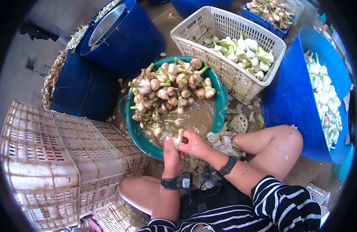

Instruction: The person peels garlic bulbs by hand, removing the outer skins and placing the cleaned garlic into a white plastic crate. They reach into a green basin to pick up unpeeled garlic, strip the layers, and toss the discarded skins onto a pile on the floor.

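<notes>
- A person sits low on the floor, knees bent out to either side, in a black-and-white striped top (286, 205) with black straps on both wrists.
- Both hands meet over the near edge of a round green tub (224, 110), around one pale garlic bulb (177, 142) whose short green stem points up.
- The left hand (172, 155) has its thumb raised against the bulb and its fingers curled in around it; from where I stand, I cannot tell exactly where each fingertip presses.
- The right hand (194, 144) closes in from the other side, fingers bent and gathered at the bulb and stem, with little gap showing.
- Inside the tub, brownish, soil-stained garlic (172, 89) is heaped towards the far and left sides, beside murky brown water (201, 116).
- Loose papery skins (221, 140) lie just beside the right hand, between the tub and the legs.
- Beyond the tub, an off-white slatted crate (228, 79) holds cleaner white bulbs with green stems.
- To the right, a tilted blue barrel (284, 92) shows many more white bulbs.
- To the left stand dirty white crates (43, 170).
</notes>
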Available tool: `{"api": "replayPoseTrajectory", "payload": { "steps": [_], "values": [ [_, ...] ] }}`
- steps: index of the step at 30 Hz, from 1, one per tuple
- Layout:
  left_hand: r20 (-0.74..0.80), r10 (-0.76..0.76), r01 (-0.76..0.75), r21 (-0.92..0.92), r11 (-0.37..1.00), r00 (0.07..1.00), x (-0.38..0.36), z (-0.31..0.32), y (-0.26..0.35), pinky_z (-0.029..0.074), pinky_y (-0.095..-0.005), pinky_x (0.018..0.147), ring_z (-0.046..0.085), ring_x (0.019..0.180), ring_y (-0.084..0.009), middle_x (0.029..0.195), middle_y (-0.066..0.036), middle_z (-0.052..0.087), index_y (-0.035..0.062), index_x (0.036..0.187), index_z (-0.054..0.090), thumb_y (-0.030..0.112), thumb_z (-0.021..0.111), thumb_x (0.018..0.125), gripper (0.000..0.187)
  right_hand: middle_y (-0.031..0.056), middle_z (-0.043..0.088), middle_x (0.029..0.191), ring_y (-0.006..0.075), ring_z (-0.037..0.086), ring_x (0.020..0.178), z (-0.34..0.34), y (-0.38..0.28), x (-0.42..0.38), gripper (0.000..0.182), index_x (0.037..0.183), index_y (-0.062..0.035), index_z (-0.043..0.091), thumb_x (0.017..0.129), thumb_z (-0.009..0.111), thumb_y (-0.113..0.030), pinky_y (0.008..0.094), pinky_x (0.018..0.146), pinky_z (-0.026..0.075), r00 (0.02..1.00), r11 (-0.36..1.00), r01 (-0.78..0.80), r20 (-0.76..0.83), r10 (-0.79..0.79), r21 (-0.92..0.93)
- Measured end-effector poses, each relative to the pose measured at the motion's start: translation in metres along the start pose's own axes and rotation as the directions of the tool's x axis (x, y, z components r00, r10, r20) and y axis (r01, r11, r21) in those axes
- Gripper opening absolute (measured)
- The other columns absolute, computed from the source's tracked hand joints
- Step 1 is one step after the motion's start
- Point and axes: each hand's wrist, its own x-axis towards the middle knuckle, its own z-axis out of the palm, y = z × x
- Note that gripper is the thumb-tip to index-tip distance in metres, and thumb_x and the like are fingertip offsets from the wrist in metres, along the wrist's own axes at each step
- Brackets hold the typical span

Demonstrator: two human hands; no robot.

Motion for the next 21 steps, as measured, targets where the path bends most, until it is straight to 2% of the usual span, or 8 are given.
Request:
{"api": "replayPoseTrajectory", "payload": {
  "steps": [2, 6, 9, 12, 13, 15, 17, 21],
  "values": [
    [-0.026, 0.016, -0.015, 0.036, 0.999, 1.0, -0.005, 0.003, -0.002, 0.032, -0.0199, 0.038, 0.044, 0.047, -0.0065, 0.071, -0.002, 0.054, 0.0085, 0.1, 0.048, 0.037, 0.028, 0.096, 0.035, 0.0161, 0.058, 0.07, 0.0251, 0.06, 0.065, 0.006, -0.004, -0.008, 0.013, 0.081, 0.0049, 0.055, 0.071, 0.055, -0.004, 0.0346, 0.056, 0.046, 0.921, 0.774, 0.18, -0.172, -0.349, -0.607],
    [-0.049, -0.073, 0.073, -0.005, 0.997, 0.996, -0.014, 0.001, -0.008, 0.033, -0.0214, 0.041, 0.043, 0.049, -0.0073, 0.068, 0.0, 0.053, 0.0088, 0.098, 0.05, 0.044, 0.028, 0.095, 0.041, 0.019, 0.057, 0.067, 0.0291, 0.06, 0.062, 0.009, 0.01, -0.011, 0.013, 0.079, 0.0056, 0.056, 0.068, 0.053, -0.001, 0.0336, 0.056, 0.046, 0.877, 0.744, 0.232, -0.196, -0.438, -0.626],
    [-0.049, -0.077, 0.073, -0.089, 0.993, 0.996, -0.024, 0.007, 0.006, 0.033, -0.0217, 0.042, 0.044, 0.05, -0.0076, 0.067, 0.0, 0.052, 0.0085, 0.095, 0.05, 0.044, 0.029, 0.095, 0.041, 0.0149, 0.061, 0.069, 0.018, 0.06, 0.063, -0.001, 0.042, -0.008, 0.013, 0.08, 0.0046, 0.059, 0.072, 0.052, -0.002, 0.0295, 0.057, 0.046, 0.933, 0.955, 0.25, -0.227, -0.281, -0.158],
    [-0.096, 0.012, -0.016, -0.042, 0.999, 0.995, -0.018, 0.002, 0.001, 0.033, -0.0211, 0.042, 0.043, 0.05, -0.0087, 0.069, -0.002, 0.052, 0.0072, 0.094, 0.049, 0.044, 0.029, 0.095, 0.041, 0.0114, 0.061, 0.066, 0.0139, 0.059, 0.061, -0.001, 0.032, -0.014, 0.012, 0.077, 0.0035, 0.061, 0.072, 0.053, -0.005, 0.03, 0.056, 0.046, 0.981, 0.985, 0.172, -0.091, -0.172, -0.004],
    [-0.073, 0.1, -0.1, 0.012, 0.995, 0.992, -0.018, 0.003, -0.001, 0.033, -0.0204, 0.042, 0.042, 0.05, -0.0085, 0.07, -0.003, 0.051, 0.0059, 0.097, 0.045, 0.042, 0.03, 0.095, 0.039, 0.0114, 0.061, 0.066, 0.0139, 0.059, 0.061, 0.0, 0.019, -0.019, 0.012, 0.077, 0.0035, 0.061, 0.072, 0.053, -0.005, 0.03, 0.056, 0.046, 0.98, 0.985, 0.173, -0.094, -0.173, -0.004],
    [-0.091, 0.214, -0.197, 0.167, 0.966, 0.973, -0.019, 0.012, -0.005, 0.033, -0.0203, 0.042, 0.042, 0.05, -0.0081, 0.07, -0.003, 0.05, 0.0056, 0.099, 0.043, 0.041, 0.031, 0.095, 0.037, 0.0103, 0.06, 0.061, 0.0138, 0.058, 0.056, 0.002, -0.01, -0.031, 0.014, 0.071, 0.0032, 0.061, 0.072, 0.054, -0.009, 0.0293, 0.055, 0.046, 0.964, 0.934, 0.09, -0.204, -0.168, -0.346],
    [-0.071, 0.355, -0.31, 0.349, 0.884, 0.932, -0.022, 0.02, -0.006, 0.034, -0.0201, 0.043, 0.041, 0.051, -0.0072, 0.07, -0.003, 0.047, 0.0061, 0.104, 0.037, 0.037, 0.032, 0.096, 0.032, 0.0102, 0.06, 0.059, 0.0132, 0.056, 0.054, 0.001, 0.004, -0.025, 0.016, 0.069, 0.0033, 0.06, 0.072, 0.055, -0.011, 0.0287, 0.054, 0.046, 0.939, 0.93, 0.128, -0.259, -0.225, -0.345],
    [-0.052, 0.335, -0.301, 0.327, 0.896, 0.941, -0.023, 0.022, -0.007, 0.034, -0.0205, 0.042, 0.042, 0.05, -0.0082, 0.07, -0.003, 0.049, 0.0062, 0.102, 0.04, 0.039, 0.031, 0.095, 0.034, 0.0115, 0.059, 0.058, 0.0131, 0.055, 0.052, -0.007, 0.022, -0.018, 0.016, 0.068, 0.0029, 0.061, 0.072, 0.055, -0.011, 0.0287, 0.052, 0.044, 0.913, 0.959, 0.157, -0.336, -0.233, -0.237]
  ]
}}
